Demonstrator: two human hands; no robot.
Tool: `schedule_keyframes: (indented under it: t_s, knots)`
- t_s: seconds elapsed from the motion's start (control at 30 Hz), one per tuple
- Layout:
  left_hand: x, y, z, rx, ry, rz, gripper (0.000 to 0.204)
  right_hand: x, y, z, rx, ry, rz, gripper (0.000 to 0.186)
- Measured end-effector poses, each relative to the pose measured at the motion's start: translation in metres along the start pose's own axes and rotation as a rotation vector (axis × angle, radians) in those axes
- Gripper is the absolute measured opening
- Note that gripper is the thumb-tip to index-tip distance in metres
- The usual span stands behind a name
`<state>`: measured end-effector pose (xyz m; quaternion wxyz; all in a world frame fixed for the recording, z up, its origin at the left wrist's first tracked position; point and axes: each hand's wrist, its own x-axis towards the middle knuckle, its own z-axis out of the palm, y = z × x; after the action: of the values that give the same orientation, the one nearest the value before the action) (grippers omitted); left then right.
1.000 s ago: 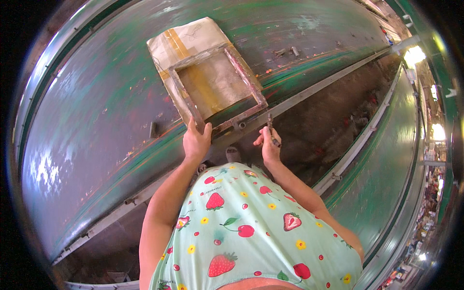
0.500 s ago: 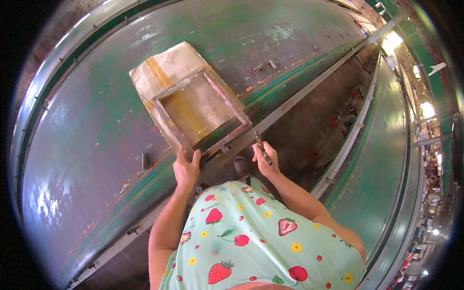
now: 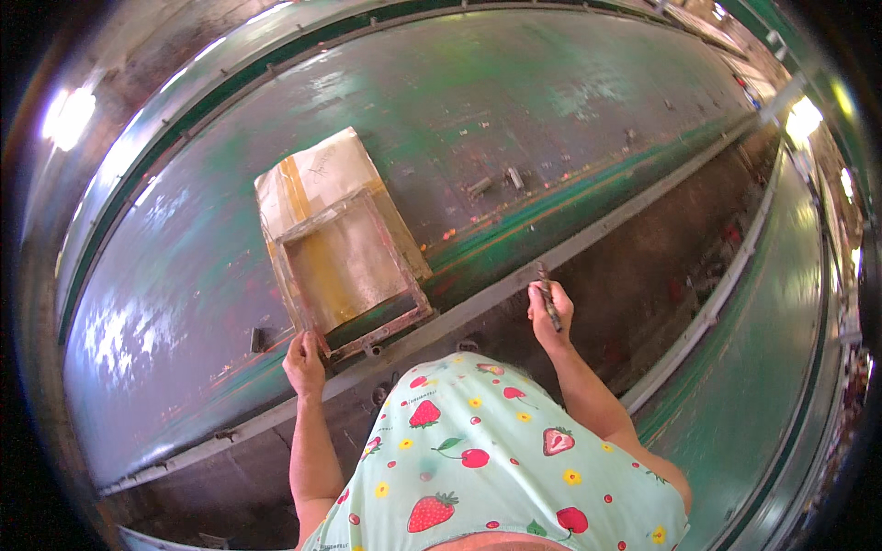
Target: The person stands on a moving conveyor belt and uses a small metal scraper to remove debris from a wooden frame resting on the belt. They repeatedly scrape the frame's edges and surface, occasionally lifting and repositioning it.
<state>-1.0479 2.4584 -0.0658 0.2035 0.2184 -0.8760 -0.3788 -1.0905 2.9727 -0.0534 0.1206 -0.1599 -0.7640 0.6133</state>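
A long green surface, worn and stained with paint, is seen running from lower left to upper right, bordered along its near side by a pale metal rail. A wooden printing frame with a yellowish mesh panel is laid flat on the surface, its near edge just beside the rail and its far end covered with pale taped sheeting. The near left corner of the frame is gripped by the left hand, whose fingers are pressed together around the wooden edge. The right hand is held well apart from the frame, over the dark channel beside the rail, and its grip is closed around a thin dark tool, which stands up out of the fist and points toward the surface. Small metal fittings are seen fixed on the surface beyond the frame, and a small dark block lies just left of the left hand. A pale green garment printed with strawberries and cherries fills the lower middle of the view, with both bare forearms reaching out from it. A second green surface is visible to the right, across the channel.
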Motion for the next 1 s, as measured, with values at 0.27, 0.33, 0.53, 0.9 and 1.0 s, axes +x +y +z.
schedule_keyframes:
  t_s: [0.27, 0.33, 0.53, 0.9, 1.0]
  knots:
    - [0.025, -0.033, -0.022, 0.455, 0.361, 0.062, 0.076, 0.070, -0.022, 0.009, 0.154, 0.033, -0.305, 0.043]
    - [0.040, -0.042, -0.025, 0.585, 0.377, 0.147, 0.078, 0.073, -0.029, 0.024, 0.162, 0.003, -0.324, 0.051]
    - [0.081, -0.074, -0.025, 0.642, 0.143, 0.016, 0.047, 0.076, -0.051, 0.043, -0.241, -0.387, -0.664, 0.026]
    - [0.086, -0.080, -0.037, -0.139, 0.012, -0.257, 0.022, 0.149, -0.072, 0.084, -0.856, -0.471, -0.772, 0.032]
    - [0.038, -0.026, -0.021, 0.047, -0.187, -0.213, 0.032, 0.186, -0.059, 0.109, -0.922, -0.379, -1.053, 0.030]
